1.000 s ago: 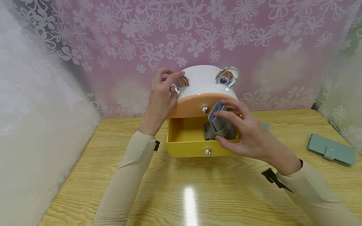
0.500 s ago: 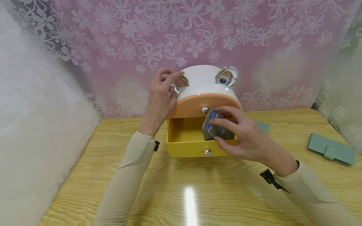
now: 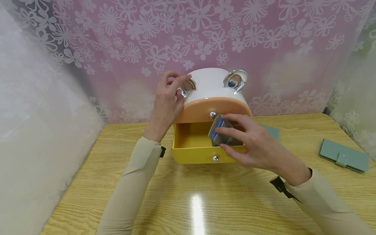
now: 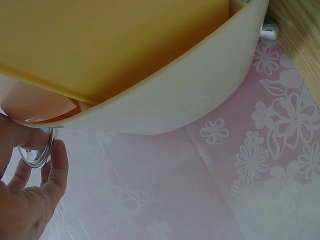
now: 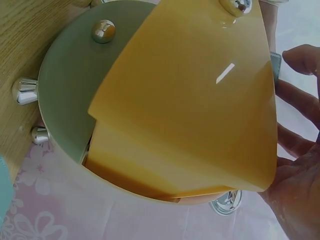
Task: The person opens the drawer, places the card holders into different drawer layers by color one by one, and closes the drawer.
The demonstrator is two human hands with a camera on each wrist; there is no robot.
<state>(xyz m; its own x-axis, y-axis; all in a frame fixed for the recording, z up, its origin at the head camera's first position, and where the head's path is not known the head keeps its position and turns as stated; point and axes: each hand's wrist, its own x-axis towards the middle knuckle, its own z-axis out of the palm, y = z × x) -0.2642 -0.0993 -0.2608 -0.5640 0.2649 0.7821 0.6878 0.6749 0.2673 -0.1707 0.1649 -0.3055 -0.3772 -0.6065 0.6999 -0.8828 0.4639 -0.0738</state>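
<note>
In the head view a grey card wallet (image 3: 227, 132) with a blue card (image 3: 218, 127) showing at its edge stands tilted in the right part of the pulled-out yellow drawer (image 3: 191, 155). My right hand (image 3: 258, 143) pinches it between thumb and fingers, reaching over the drawer's right side. The right wrist view shows only a small edge of the wallet (image 5: 276, 67) beyond the drawer front. My left hand (image 3: 165, 101) holds the left chrome ear (image 3: 189, 85) of the white rounded drawer box (image 3: 210, 81). The left wrist view shows the thumb and fingers around that ear (image 4: 37, 152).
Above the drawer is a shut orange drawer (image 3: 199, 109) with a chrome knob. A green drawer front (image 5: 70, 85) sits below the yellow one. One teal wallet (image 3: 343, 156) lies at the table's right; another teal item (image 3: 270, 131) lies partly behind my right hand. A floral curtain (image 3: 164, 39) hangs behind.
My right hand has moved slightly left and down, lowering the grey wallet further into the yellow drawer. My left hand has stayed on the ear.
</note>
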